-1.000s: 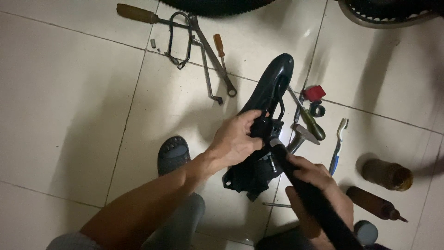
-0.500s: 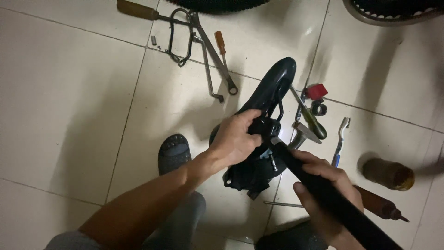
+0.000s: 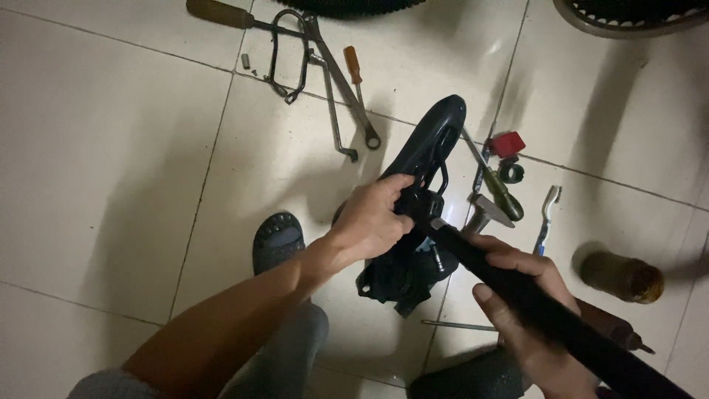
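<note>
A black bicycle saddle (image 3: 432,140) is turned underside up above the tiled floor, joined to a black seat post (image 3: 546,310) that runs down to the lower right. My left hand (image 3: 373,220) grips the saddle rails and clamp at the saddle's middle. My right hand (image 3: 524,310) is wrapped around the post just below the clamp. The rear of the saddle (image 3: 399,277) hangs low between my two hands.
Tools lie on the floor: a long wrench (image 3: 347,81), an orange-handled screwdriver (image 3: 354,66), a wooden-handled tool (image 3: 218,12), a hammer head (image 3: 487,210), a toothbrush (image 3: 546,214), a red cap (image 3: 507,144), a brown jar (image 3: 620,277). My sandalled foot (image 3: 277,240) is below. Tyres sit at the top edge.
The saddle and post have shifted slightly up and right. My right hand has slid up the post toward the clamp. My left hand keeps its grip.
</note>
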